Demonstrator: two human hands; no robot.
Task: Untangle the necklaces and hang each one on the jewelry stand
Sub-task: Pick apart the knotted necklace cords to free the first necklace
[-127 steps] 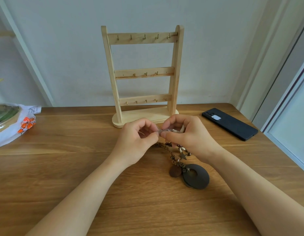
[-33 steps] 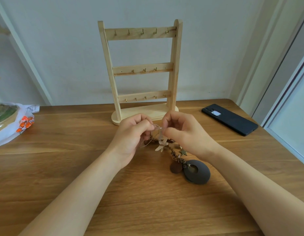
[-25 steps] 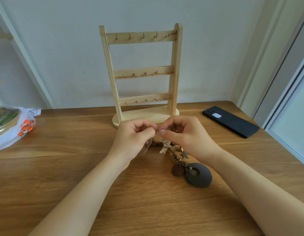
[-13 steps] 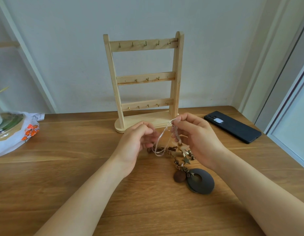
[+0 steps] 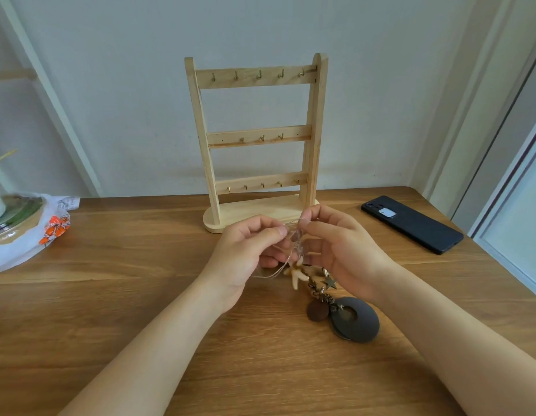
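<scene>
A tangle of necklaces (image 5: 316, 288) lies on the wooden table just in front of the jewelry stand (image 5: 257, 145). My left hand (image 5: 245, 259) and my right hand (image 5: 341, 250) both pinch a thin pale cord (image 5: 293, 238) of the tangle, lifted slightly off the table. A small tan starfish charm (image 5: 295, 274) dangles from it. A beaded strand with a metal star, a brown disc and a large dark ring pendant (image 5: 353, 319) rests on the table. The stand's three bars carry bare brass hooks.
A black phone (image 5: 410, 223) lies on the table to the right of the stand. At the left edge sits a white plastic bag (image 5: 29, 235) with orange print around a round container. The wall stands close behind the stand.
My hands have drawn closer together and hold the thin cord higher. The starfish charm now hangs free below my fingers.
</scene>
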